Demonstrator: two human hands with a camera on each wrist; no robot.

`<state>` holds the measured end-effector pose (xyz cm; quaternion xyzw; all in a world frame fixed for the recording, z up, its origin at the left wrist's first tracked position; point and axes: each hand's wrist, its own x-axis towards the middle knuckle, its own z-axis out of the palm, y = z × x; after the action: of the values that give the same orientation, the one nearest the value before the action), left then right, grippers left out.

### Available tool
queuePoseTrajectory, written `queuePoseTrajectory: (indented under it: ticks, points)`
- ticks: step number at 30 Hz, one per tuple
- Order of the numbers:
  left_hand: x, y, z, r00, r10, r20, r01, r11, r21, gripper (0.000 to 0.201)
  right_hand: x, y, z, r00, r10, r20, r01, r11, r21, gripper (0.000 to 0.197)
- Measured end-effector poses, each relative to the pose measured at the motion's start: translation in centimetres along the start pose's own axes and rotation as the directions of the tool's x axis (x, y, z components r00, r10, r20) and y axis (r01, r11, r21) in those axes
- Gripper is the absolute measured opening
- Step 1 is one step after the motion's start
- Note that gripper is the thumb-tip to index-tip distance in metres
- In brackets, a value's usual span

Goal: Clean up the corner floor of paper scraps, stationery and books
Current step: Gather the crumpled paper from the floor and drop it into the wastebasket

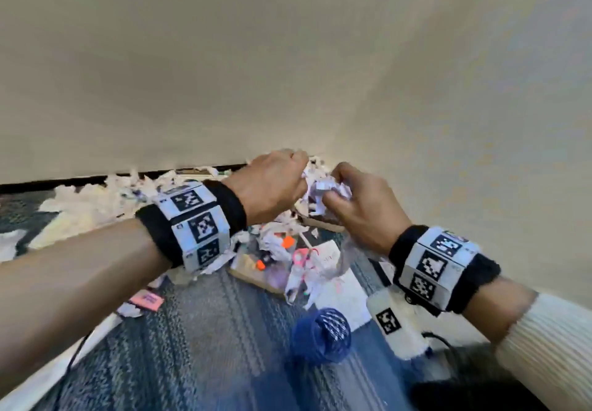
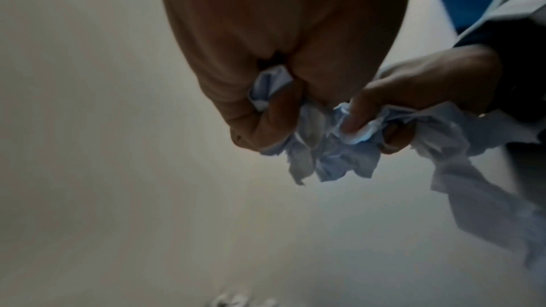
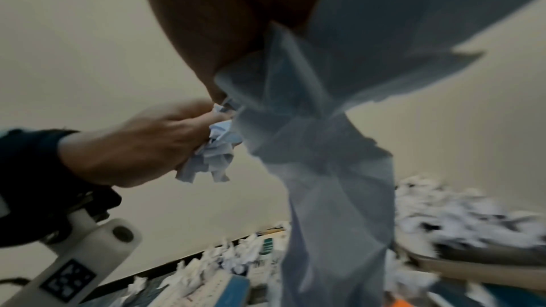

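Crumpled paper (image 1: 320,191) (print unreadable) — both hands (image 1: 275,186) gripping, fingertips hidden

- Wad of paper (image 1: 322,191): thin, white, crumpled, matt.
- Floor scraps (image 1: 96,200): torn white paper, ragged edges.
- Carpet (image 1: 205,340): blue-grey woven pile, rough, matt.
- Wall (image 1: 288,58): smooth cream paint, matt.
- Pen cup (image 1: 322,333): blue mesh, looks metal.
- Wristbands (image 1: 230,205): black fuzzy cloth.

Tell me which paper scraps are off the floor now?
The crumpled paper wad gripped between the left hand and right hand; other scraps lie on the carpet.
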<state>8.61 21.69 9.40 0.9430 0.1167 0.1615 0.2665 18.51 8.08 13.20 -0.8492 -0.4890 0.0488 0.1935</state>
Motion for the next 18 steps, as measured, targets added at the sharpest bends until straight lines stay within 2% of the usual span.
queuePoseTrajectory:
  ticks: [3, 8, 13, 18]
  points:
    - [2.0, 7.0, 2.7, 0.982, 0.149, 0.111, -0.145, 0.988, -0.048, 0.014, -5.8, 3.5, -4.5, 0.995, 0.094, -0.045, -0.098, 0.99, -0.096, 0.012]
    - [1.0, 17.0, 7.0, 0.941, 0.294, 0.167, -0.279, 0.955, -0.103, 0.017, -15.5, 8.1, -10.0, 0.984, 0.138, -0.112, -0.158, 0.967, -0.199, 0.013]
    - [0.0, 26.0, 10.8, 0.845, 0.491, 0.214, -0.482, 0.871, -0.093, 0.017, -24.7, 12.7, -14.5, 0.988, 0.084, -0.133, -0.119, 0.951, -0.287, 0.014]
    - [0.2, 36.2, 16.1, 0.774, 0.57, 0.277, -0.554, 0.821, -0.141, 0.016, -33.4, 19.7, -18.5, 0.936, 0.176, -0.306, -0.262, 0.927, -0.269, 0.015]
